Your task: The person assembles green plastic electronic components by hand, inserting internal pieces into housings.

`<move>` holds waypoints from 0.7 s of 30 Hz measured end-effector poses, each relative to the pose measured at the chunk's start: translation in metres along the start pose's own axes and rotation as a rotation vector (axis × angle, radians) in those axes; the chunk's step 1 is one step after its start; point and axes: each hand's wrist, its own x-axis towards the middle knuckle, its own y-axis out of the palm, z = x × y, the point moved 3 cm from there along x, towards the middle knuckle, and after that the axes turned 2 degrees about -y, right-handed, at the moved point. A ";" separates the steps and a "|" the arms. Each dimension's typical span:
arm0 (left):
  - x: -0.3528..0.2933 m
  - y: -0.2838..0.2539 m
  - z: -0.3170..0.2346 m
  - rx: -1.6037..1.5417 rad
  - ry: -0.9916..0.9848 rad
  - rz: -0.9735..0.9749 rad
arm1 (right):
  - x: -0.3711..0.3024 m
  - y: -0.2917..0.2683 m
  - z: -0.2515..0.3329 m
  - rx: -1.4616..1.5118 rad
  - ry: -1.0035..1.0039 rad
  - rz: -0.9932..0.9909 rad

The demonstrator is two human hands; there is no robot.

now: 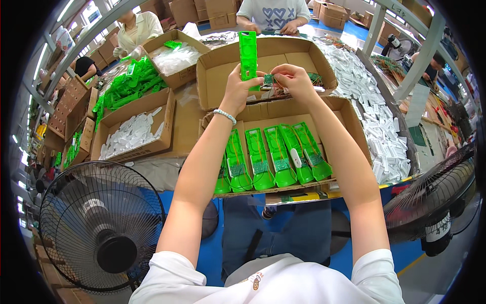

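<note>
My left hand (236,92) grips a long green plastic housing (248,53), holding it upright over the far cardboard box. Fingers and thumb close round its lower part. Just to the right, my right hand (296,81) pinches a small green circuit board (269,79) with thin wires, close to the housing's lower end. Under my forearms, the near cardboard box (354,129) holds a row of several green housings (277,157) with circuit boards and wires in them. A white plastic piece (295,158) lies on one of these housings.
Behind stands the far cardboard box (203,76) with wired boards inside. White parts fill a left box (169,119) and cover the table's right side (372,101). Green housings (129,83) are heaped far left. Fans stand left (116,253) and right (430,202). Other people work across the table.
</note>
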 end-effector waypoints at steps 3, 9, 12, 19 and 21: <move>-0.003 0.000 0.002 0.011 -0.014 0.004 | 0.005 -0.002 -0.006 -0.024 -0.028 0.014; -0.002 0.003 0.004 0.137 0.074 -0.071 | 0.003 -0.001 -0.017 0.028 -0.063 -0.104; 0.002 0.000 0.006 0.212 0.157 -0.112 | 0.002 0.002 -0.016 0.052 -0.043 -0.124; 0.004 0.001 0.009 0.447 0.253 -0.202 | 0.006 -0.001 -0.028 0.004 -0.062 -0.140; 0.003 0.004 0.009 0.541 0.266 -0.226 | 0.006 -0.003 -0.026 -0.099 -0.072 -0.132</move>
